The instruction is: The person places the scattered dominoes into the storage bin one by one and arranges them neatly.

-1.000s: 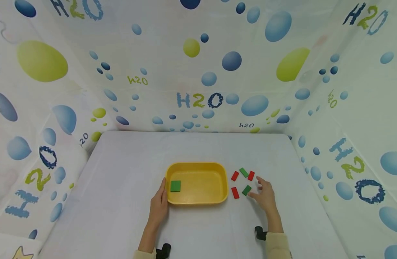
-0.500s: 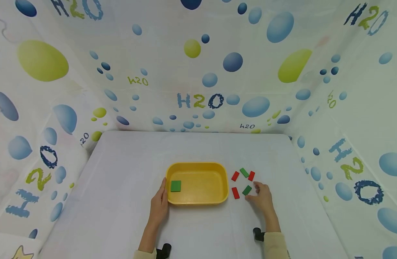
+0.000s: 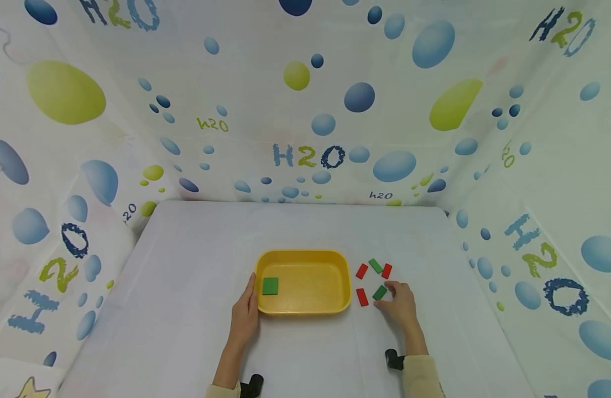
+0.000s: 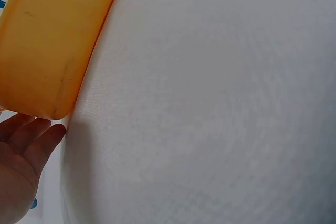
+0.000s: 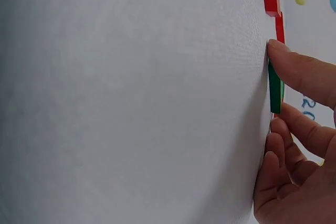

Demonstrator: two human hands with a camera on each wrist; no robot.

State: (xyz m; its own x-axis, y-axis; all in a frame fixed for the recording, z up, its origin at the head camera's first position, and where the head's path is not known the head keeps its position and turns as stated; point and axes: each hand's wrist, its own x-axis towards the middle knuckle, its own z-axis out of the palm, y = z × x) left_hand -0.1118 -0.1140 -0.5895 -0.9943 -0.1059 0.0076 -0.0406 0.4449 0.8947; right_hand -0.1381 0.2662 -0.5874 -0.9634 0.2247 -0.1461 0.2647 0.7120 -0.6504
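A yellow tray [image 3: 310, 304] lies on the white table, with a square green piece [image 3: 270, 286] inside near its left end. My left hand [image 3: 245, 315] rests along the tray's left end; in the left wrist view its straight fingers [image 4: 44, 142] touch the tray's end wall. Right of the tray, my right hand [image 3: 402, 305] has thumb and index finger curled round a green block [image 3: 380, 293], which lies on the table. In the right wrist view the thumb [image 5: 299, 72] covers one end of this block, and the index fingertip sits at the other end.
Around the right hand lie three red blocks: one nearest the tray's lower right corner [image 3: 362, 297], a farther red block [image 3: 362, 271] and a red block [image 3: 387, 271] beside another green block [image 3: 375, 265]. A patterned curtain [image 3: 305, 99] encloses the table's back and sides.
My right hand has moved left and its thumb and index finger have closed in round the nearer green block. The left hand and the tray have stayed put.
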